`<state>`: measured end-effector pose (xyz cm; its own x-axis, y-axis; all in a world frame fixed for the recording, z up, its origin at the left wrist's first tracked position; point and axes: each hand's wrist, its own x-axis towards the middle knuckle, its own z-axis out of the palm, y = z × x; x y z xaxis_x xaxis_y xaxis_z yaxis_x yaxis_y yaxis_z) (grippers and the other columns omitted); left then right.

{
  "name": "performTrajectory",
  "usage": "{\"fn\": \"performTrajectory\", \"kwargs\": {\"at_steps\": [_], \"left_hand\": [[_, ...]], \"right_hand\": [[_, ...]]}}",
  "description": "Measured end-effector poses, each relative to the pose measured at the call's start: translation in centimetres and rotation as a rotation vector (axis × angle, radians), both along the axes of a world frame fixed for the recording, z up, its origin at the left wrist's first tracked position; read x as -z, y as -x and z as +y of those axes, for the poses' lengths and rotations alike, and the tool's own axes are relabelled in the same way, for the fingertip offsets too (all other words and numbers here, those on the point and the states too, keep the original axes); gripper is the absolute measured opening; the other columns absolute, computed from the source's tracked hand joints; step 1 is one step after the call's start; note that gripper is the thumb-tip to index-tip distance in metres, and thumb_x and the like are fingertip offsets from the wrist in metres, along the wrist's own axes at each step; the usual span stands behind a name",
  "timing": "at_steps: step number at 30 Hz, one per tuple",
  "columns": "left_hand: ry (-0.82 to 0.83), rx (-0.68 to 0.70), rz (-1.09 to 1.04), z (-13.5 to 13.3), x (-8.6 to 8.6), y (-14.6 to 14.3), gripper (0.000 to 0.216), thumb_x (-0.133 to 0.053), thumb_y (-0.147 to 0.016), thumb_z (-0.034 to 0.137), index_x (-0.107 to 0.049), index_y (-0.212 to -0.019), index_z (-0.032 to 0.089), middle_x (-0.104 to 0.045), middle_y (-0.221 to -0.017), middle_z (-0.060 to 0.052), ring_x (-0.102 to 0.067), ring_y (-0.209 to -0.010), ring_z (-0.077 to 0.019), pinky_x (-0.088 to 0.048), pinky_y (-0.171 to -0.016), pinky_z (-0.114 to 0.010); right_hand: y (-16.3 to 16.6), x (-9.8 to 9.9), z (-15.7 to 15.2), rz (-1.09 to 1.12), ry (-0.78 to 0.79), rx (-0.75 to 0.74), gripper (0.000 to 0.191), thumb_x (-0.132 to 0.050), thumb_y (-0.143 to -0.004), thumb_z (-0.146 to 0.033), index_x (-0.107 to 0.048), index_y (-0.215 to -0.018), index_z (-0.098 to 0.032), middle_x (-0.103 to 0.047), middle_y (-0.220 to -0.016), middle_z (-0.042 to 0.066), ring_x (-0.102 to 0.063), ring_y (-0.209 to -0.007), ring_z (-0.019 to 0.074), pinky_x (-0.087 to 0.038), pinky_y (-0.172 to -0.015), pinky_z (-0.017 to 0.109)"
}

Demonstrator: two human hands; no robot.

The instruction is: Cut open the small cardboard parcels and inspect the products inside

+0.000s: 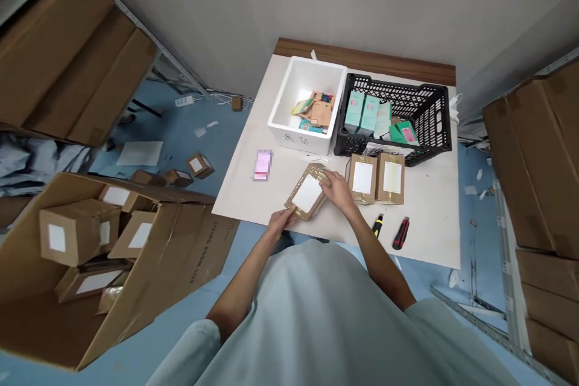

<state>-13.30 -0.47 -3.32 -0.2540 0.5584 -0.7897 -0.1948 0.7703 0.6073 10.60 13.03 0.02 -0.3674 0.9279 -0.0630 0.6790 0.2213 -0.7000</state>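
Brown parcel (307,192) in left hand (281,219) and right hand (337,190), we are gripping its edges, label (308,195) best kept uncovered.

Gray wall (362,6), blue floor (176,129), power strip (184,101)

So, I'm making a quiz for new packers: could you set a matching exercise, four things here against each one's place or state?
1. taped cardboard parcel
2. white foam box
3. black plastic crate
4. red-and-black utility knife

A. contains teal cartons
B. lies just right of the yellow-and-black utility knife
C. touched by left hand and right hand
D. marked with handwriting

Pairs: 1-C, 2-D, 3-A, 4-B
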Motion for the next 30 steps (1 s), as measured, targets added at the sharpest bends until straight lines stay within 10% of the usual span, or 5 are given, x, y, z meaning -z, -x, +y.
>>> {"fn": "performTrajectory", "kwargs": {"at_steps": [8,16,30], "left_hand": [[-0.21,0.179,0.242,2.4,1.5,8.4,0.039,-0.091,-0.085,0.044,-0.085,-0.112,0.017,-0.087,-0.124,-0.015,-0.08,-0.122,-0.0335,-0.061,-0.117,-0.048],[-0.253,0.444,0.157,0.6,4.9,11.1,0.048,-0.065,-0.1,0.032,-0.077,-0.143,0.015,-0.075,-0.152,-0.019,-0.08,-0.122,-0.0296,-0.064,-0.113,-0.046],[-0.381,0.677,0.014,-0.7,5.6,12.4,0.064,-0.082,-0.092,0.033,-0.072,-0.154,0.021,-0.068,-0.161,-0.014,-0.076,-0.132,-0.0298,-0.061,-0.115,-0.04]], "right_hand": [[0.4,4.4,-11.3,0.184,0.337,0.267,0.058,-0.068,-0.103,-0.054,-0.074,-0.153,-0.025,-0.079,-0.142,0.015,-0.08,-0.119,0.0359,-0.065,-0.105,0.051],[2.7,8.7,-18.1,0.448,0.52,0.706,0.121,-0.097,-0.069,-0.062,-0.052,-0.173,-0.021,-0.059,-0.171,0.022,-0.057,-0.159,0.0436,-0.054,-0.124,0.062],[6.9,9.0,-21.0,0.395,0.283,0.94,0.07,-0.071,-0.094,-0.064,-0.071,-0.147,-0.017,-0.073,-0.156,0.021,-0.067,-0.146,0.0345,-0.051,-0.127,0.058]]}}
